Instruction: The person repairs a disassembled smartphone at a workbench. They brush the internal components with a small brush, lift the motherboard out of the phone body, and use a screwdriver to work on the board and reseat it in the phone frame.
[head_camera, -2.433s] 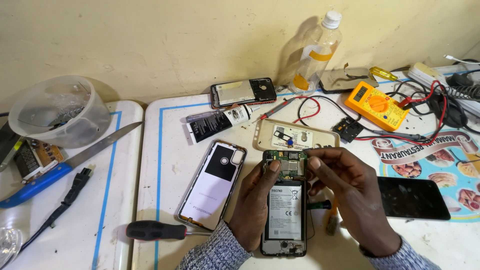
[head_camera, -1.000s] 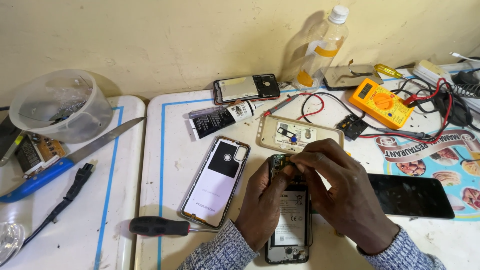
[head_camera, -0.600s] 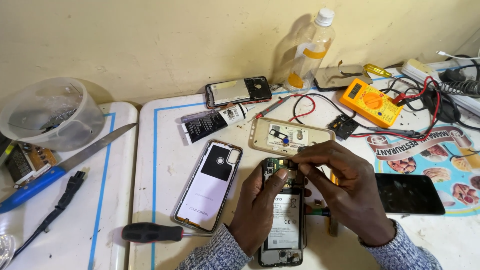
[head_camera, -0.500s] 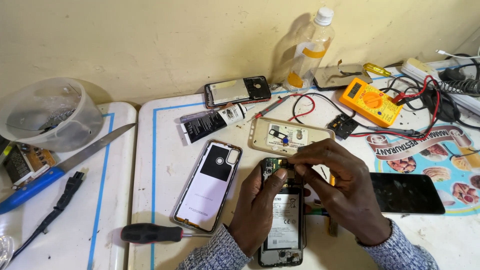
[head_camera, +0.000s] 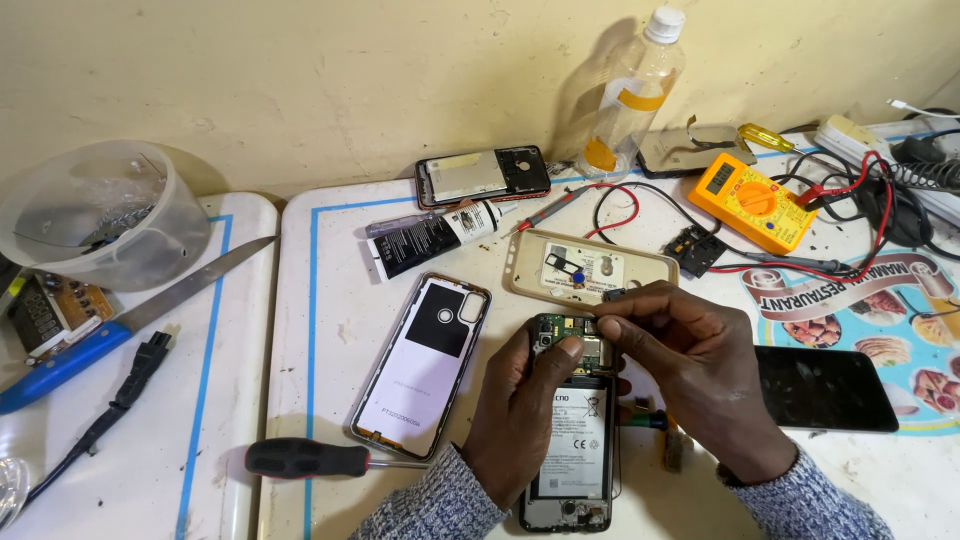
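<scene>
A: Item one?
B: One opened black smartphone with back removed, battery and green circuit board exposed (head_camera: 572, 440). Lying flat on the white counter with blue border lines (head_camera: 330, 330), near its front edge, between the two hands. Long axis running from the near edge toward the wall; board end pointing away, toward the wall, bottom end toward the wearer.

A: Hands, state?
B: Two. Left hand (head_camera: 520, 420) curled along the phone's left side, thumb tip pressed on the board end, steadying it. Right hand (head_camera: 690, 370) hovering over the board end, thumb and forefinger pinched shut on a small dark part (head_camera: 612, 295); kind of part too small to tell.

A: Phone covers and loose phones?
B: One white-lined back cover with dark rim (head_camera: 422, 360), just left of the left hand, tilted slightly. One beige soft case, inside up (head_camera: 588, 268), beyond the hands. One stripped handset with grey and red inner frame (head_camera: 482, 176), by the wall. One black glass-fronted phone lying face up (head_camera: 825, 388), right of the right hand.

A: Tools?
B: One black-handled screwdriver (head_camera: 320, 459), lying crosswise, tip toward the phone. One yellow-orange multimeter (head_camera: 752, 200) with red and black leads (head_camera: 850, 215). One blue-handled knife (head_camera: 130, 318) on the neighbouring surface.

A: Containers?
B: One clear plastic bottle with white cap (head_camera: 630, 95), upright against the wall. One clear round plastic tub (head_camera: 95, 210), far left. One black squeeze tube with white cap (head_camera: 432, 236), lying down.
</scene>
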